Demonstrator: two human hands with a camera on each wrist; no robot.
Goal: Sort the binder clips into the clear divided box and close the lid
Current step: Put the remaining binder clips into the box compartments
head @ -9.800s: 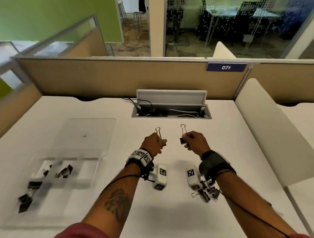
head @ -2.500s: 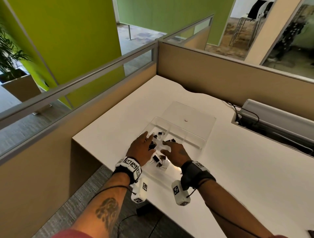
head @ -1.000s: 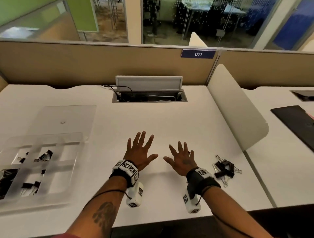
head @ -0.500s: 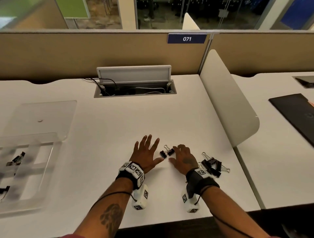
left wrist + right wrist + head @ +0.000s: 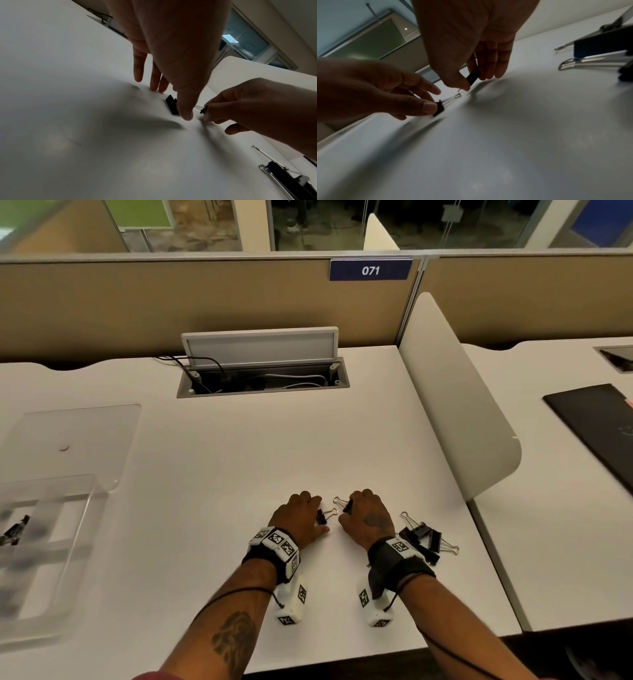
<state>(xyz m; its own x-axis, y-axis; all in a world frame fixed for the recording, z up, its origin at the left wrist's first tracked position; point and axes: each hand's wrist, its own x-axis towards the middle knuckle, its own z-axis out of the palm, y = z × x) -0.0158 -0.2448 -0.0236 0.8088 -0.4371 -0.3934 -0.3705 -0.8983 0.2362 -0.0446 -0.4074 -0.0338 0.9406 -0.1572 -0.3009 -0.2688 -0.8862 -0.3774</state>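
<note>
Two small black binder clips lie on the white desk (image 5: 239,474) between my hands. My left hand (image 5: 317,513) pinches one small clip (image 5: 322,516) against the desk with thumb and fingers; the right wrist view shows that clip (image 5: 439,108) at my left thumb tip. My right hand (image 5: 346,510) pinches the other small clip (image 5: 346,505), whose black body (image 5: 472,77) sits between thumb and fingers. A pile of larger black clips (image 5: 423,539) lies just right of my right wrist. The clear divided box (image 5: 78,508) stands at the far left, lid (image 5: 75,436) laid open behind it, with clips inside.
An open cable hatch (image 5: 263,378) is set in the desk at the back. A white curved divider (image 5: 455,405) bounds the desk on the right, with a dark flat device (image 5: 596,426) on the neighbouring desk beyond. A beige partition (image 5: 205,302) closes the back.
Both hands were spread flat on the desk a second ago. Since then the fingers have curled in, and each hand has taken hold of one small clip near the front edge.
</note>
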